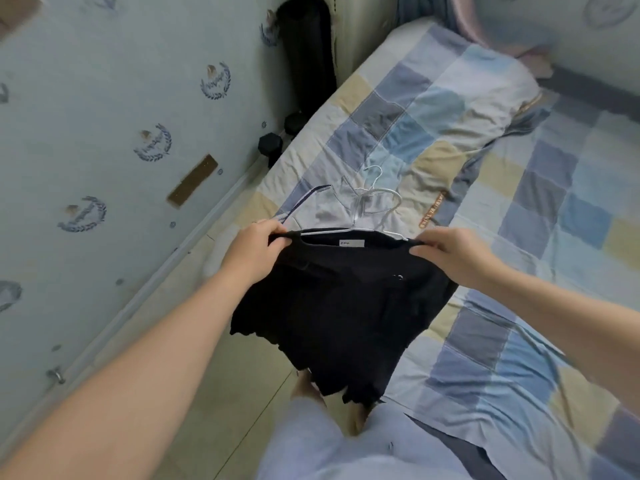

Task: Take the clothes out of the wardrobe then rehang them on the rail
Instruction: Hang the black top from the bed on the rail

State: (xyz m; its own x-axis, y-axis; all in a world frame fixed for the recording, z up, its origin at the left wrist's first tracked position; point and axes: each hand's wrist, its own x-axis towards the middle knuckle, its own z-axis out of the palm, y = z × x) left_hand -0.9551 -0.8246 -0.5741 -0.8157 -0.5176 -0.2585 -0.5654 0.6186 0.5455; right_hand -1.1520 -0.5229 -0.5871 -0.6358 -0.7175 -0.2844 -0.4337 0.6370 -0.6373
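A black garment (346,306) hangs in the air between the bed and the wall, a white label at its neckline. My left hand (254,249) pinches its left shoulder and my right hand (453,252) pinches its right shoulder. A white wire hanger (346,231) lies along the neckline, partly inside the garment. Behind it, on the bed, a light grey garment (329,206) lies flat with another white hanger (375,194) on top. No wardrobe rail is in view.
The bed with a checked blue and beige cover (502,168) fills the right side. A pale blue patterned wall (104,133) runs along the left. Black dumbbells (270,145) and a tall black roll (308,53) stand in the far corner. Tiled floor (214,358) lies below.
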